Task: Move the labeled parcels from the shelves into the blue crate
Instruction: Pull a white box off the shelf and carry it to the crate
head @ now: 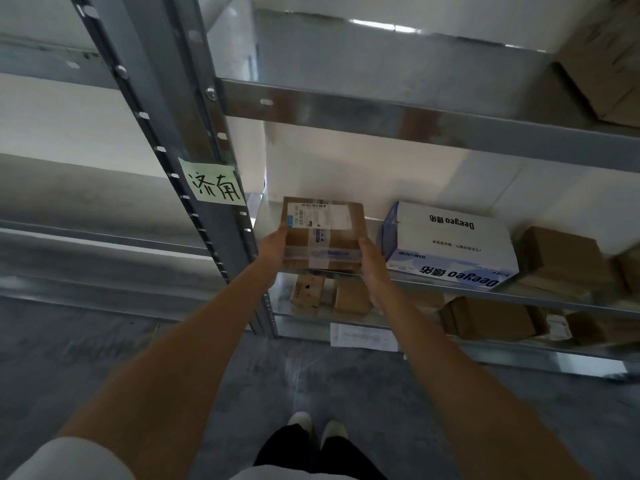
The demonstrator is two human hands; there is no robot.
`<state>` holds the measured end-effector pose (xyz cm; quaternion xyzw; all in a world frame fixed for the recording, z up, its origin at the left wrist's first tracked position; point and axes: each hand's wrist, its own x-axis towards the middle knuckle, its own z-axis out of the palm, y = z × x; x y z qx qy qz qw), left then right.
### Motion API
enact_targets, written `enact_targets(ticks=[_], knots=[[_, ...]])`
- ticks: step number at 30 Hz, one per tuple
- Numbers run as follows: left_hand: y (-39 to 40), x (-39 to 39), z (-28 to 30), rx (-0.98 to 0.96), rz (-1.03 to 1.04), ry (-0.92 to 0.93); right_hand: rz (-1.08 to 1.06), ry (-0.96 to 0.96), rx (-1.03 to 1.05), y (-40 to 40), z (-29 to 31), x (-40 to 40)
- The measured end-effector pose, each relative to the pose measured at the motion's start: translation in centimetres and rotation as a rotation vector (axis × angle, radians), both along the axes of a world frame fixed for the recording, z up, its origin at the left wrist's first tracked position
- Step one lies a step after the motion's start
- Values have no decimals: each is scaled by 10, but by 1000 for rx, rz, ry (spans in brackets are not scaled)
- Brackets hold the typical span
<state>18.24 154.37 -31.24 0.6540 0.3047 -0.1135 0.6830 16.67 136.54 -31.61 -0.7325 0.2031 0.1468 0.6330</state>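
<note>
Both hands hold one brown cardboard parcel [323, 233] at the front left corner of the middle shelf [450, 284]. The left hand [273, 249] has its grip on the parcel's left edge, and the right hand [372, 261] has its grip on the right edge near the front corner, fingers curled under it. The parcel lies flat, its top bearing a white shipping label [318, 214] with barcodes and strips of clear tape crossing the lid. Whether it rests on the shelf or is lifted just off it cannot be told.

Just to its right on the same shelf lies a white and blue tissue box [453, 247], and further right are plain brown boxes [561, 258]. On the shelf below, small brown parcels [329, 294] sit near the left end, with larger brown boxes [491, 320] to the right. A green note [214, 185] with handwritten characters is stuck on the grey metal upright [166, 98] at the left end of the shelves. A sheet of white paper [363, 336] hangs at the front edge of the lowest shelf. The person's shoes [317, 426] stand on the grey floor [104, 341].
</note>
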Motion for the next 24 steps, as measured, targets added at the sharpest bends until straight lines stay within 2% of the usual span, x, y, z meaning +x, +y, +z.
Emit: enact_targets(ticks=[8,11,13,17,20,24], knots=[[1,8,-31,159,-122,-177,9,-42,-44,4,-8,5],[-5,-1,-43,442,-64,-333,-2,-51,-73,-2,0,4],[-15,-3,-38,685,-61,-477,-74,-145,-97,-10,6,1],[-69,8,-8,991,-353,-654,-310,-452,-234,-57,16,-4],[-111,19,-2,1028,-547,-697,-483,-492,-391,-120,8,-2],[-162,24,-12,777,-624,-460,-596,-375,-457,-199,-5,2]])
